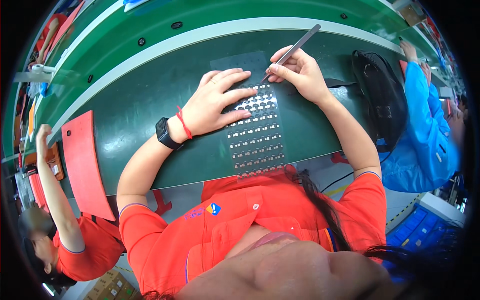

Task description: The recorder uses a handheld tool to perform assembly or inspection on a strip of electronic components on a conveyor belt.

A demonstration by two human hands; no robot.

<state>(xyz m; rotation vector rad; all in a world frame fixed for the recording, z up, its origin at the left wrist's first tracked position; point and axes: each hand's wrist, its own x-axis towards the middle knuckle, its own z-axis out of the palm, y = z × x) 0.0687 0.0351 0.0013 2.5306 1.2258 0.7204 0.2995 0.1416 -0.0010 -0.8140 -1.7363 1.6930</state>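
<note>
A clear plastic sheet [256, 141] with rows of small white and dark pieces lies on the green table, its near end hanging at the table edge by my red shirt. Over the sheet's far left part, my left hand [217, 102] rests palm down, fingers spread, fingertips on the sheet; a dark watch and red string circle that wrist. My right hand [303, 75] pinches grey tweezers [301, 42] like a pen. Their tips point down at the sheet's far edge, close to my left fingertips. Whether the tips grip a piece is too small to tell.
Beyond the sheet lies another translucent sheet [239, 61]. A red mat [86, 160] is at the left, a black mesh-like object [378, 95] at the right. Small black parts [176, 25] sit on the green strip behind a pale rail. Co-workers sit on both sides.
</note>
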